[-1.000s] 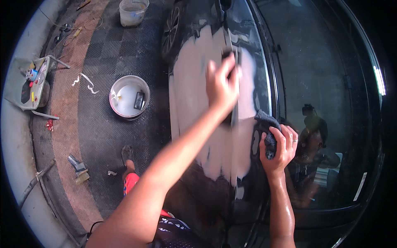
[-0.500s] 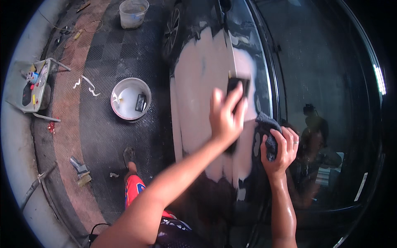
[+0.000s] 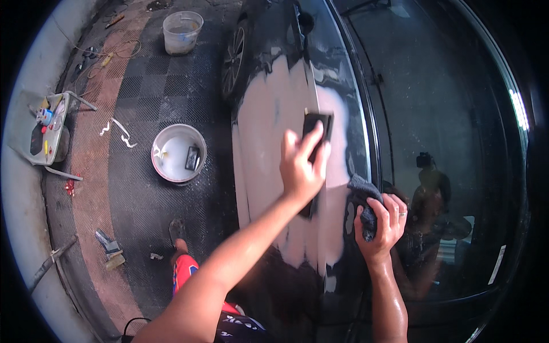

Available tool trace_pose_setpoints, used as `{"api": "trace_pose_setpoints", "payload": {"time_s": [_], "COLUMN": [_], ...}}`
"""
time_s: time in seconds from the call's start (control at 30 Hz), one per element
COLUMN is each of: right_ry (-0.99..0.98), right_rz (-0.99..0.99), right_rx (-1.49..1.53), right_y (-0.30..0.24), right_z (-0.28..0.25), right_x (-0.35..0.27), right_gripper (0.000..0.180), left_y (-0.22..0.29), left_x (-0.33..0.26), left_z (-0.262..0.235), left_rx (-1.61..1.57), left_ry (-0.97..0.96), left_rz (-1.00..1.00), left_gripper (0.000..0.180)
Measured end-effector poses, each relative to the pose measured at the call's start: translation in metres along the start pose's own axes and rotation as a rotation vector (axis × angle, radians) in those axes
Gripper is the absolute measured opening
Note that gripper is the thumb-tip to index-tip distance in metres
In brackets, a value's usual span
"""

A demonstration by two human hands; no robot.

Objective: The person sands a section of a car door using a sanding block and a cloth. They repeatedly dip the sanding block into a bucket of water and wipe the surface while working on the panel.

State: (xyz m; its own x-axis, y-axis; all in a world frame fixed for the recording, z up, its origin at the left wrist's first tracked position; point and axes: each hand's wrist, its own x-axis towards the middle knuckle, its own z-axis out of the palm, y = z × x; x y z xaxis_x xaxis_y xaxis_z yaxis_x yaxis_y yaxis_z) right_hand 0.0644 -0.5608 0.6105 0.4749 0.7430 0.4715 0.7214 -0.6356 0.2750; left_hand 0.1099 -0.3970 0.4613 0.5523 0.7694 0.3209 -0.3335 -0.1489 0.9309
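Note:
My left hand (image 3: 302, 167) presses a black sanding block (image 3: 318, 124) flat against the side of a black car (image 3: 297, 74). The block lies on a large pale sanded patch (image 3: 266, 131) of the car's panel. My right hand (image 3: 382, 222) grips a dark cloth (image 3: 361, 197) bunched against the panel, just below the window edge. The dark window glass (image 3: 446, 114) reflects a person wearing the camera.
A white bucket (image 3: 177, 153) holding milky water and a dark block stands on the tiled floor to the left. A second pale bucket (image 3: 182, 31) sits further off by the front wheel (image 3: 233, 60). A grey tray of small items (image 3: 48, 128) and loose tools lie along the kerb.
My left hand has slid the sanding block down and toward me along the pale patch. My right hand has stayed put with the cloth.

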Motion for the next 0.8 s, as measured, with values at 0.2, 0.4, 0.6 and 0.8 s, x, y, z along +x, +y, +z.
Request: {"api": "trace_pose_setpoints", "payload": {"time_s": [0.2,0.4,0.6,0.8], "right_ry": [0.007,0.028,0.137,0.188], "right_rz": [-0.053,-0.060,-0.077,-0.127], "right_rx": [0.039,0.018,0.050,0.027], "right_y": [-0.004,0.005,0.005,0.008], "right_z": [0.005,0.009,0.010,0.018], "right_x": [0.008,0.000,-0.003,0.002], "right_gripper": [0.039,0.038,0.031,0.032], "left_y": [-0.062,0.011,0.106,0.011], "left_x": [0.152,-0.035,-0.201,-0.024], "left_z": [0.040,0.002,-0.062,0.005], "left_rx": [0.186,0.077,0.084,0.132], "left_ry": [0.182,0.081,-0.109,0.164], "left_rz": [-0.258,-0.118,-0.089,-0.160], "left_gripper": [0.043,0.044,0.047,0.030]}}
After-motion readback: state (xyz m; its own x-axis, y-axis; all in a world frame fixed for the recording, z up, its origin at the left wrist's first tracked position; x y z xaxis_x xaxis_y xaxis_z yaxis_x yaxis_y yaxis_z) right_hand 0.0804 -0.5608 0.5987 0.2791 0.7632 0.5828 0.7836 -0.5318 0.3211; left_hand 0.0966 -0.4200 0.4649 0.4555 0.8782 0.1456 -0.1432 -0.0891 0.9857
